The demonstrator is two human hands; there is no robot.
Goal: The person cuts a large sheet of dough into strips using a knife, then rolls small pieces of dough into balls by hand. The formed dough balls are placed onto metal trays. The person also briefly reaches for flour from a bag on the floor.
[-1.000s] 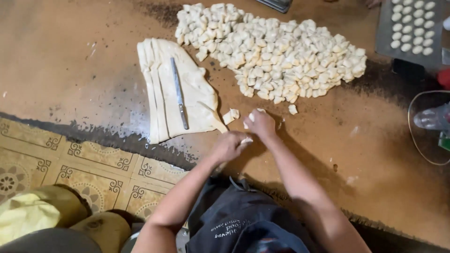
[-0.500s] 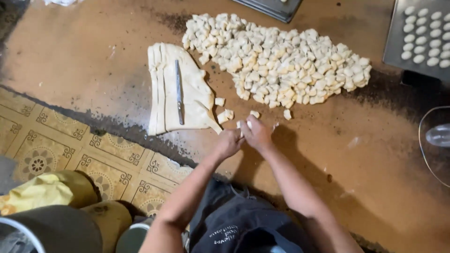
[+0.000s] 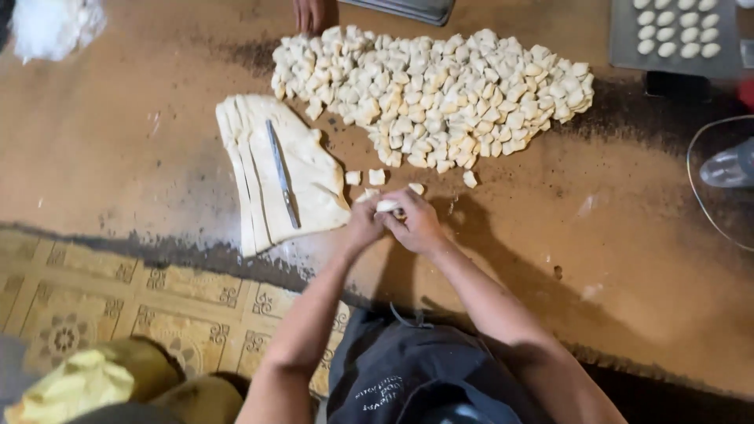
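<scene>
- Your left hand and your right hand meet over the brown worktop, fingers curled narrow around one small pale piece of dough. Both hands touch it; it sits between the fingertips, just above the table surface.
- Just beyond your hands lie four small loose dough cubes: two side by side, one near your right hand's fingertips, one more to the right.
- To the left of your hands is one flat sheet of pale dough, cut in long strips, lying on the worktop near its front edge.
- On this sheet rests one long metal knife, pointing away from you, a little tilted.
- Farther from you is one big heap of cut dough pieces. They are too many to count.
- At the far right you see one grey metal tray with small round dough balls in rows; twelve are visible, the rest is cut by the frame.
- At the top edge another person's hand touches the table near the heap, beside one more metal tray.
- At the top left corner is one white lump, blurred; I cannot tell what it is.
- Below the worktop is a patterned yellow tile floor.
</scene>
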